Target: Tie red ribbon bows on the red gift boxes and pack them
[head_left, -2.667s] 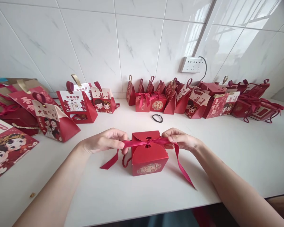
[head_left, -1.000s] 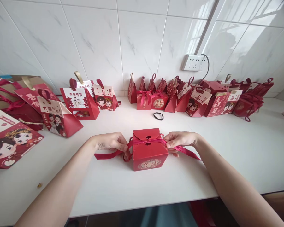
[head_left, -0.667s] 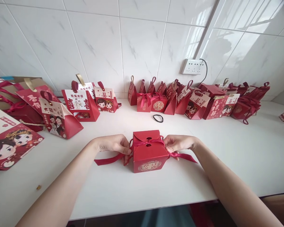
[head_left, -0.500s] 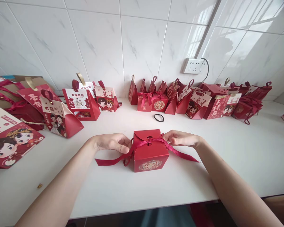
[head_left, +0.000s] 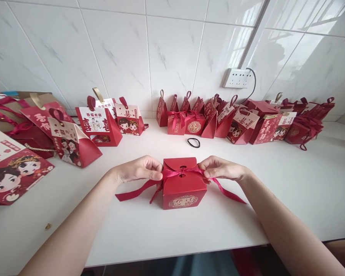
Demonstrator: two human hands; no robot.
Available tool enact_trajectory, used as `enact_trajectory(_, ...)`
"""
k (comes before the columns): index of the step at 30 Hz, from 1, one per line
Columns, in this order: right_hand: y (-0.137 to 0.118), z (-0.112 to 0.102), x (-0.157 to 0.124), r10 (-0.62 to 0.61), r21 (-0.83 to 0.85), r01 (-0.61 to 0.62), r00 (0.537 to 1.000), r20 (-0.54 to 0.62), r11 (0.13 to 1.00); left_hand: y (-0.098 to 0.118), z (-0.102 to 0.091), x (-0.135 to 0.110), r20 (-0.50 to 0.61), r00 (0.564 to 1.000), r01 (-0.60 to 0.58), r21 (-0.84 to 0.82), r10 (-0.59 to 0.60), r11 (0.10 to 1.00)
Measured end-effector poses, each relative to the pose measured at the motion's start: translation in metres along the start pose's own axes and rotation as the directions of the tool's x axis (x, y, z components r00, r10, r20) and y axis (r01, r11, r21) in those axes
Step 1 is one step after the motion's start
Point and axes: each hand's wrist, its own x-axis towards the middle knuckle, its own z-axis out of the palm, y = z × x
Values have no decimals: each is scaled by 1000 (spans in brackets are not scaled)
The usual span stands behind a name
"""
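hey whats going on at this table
A person's left hand and right hand pinch a pink ribbon at either side of a red box. The ribbon crosses the box's top, gathered at the middle, its tails hanging loose. Other decorated boxes stand behind, near the tiled wall.

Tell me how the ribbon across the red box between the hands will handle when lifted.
The ribbon is probably floppy: its loose tails droop in curves. Its satiny sheen suggests it may slip a little in a pinch. Since it crosses tightly over the red box, lifting it would likely tug the box.
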Motion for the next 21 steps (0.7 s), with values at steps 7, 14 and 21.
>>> enact_trajectory(7,1,6,5,-3,76,4,1000,-10,997,-1,6,5,-42,998,44,-34,-45,998)
enact_trajectory(14,6,8,8,-6,108,10,999,-38,994,-2,12,9,-128,992,11,-42,-16,999)
enact_trajectory(21,9,4,8,-24,103,23,1000,5,994,-4,7,8,-83,996,19,-24,-21,1000)
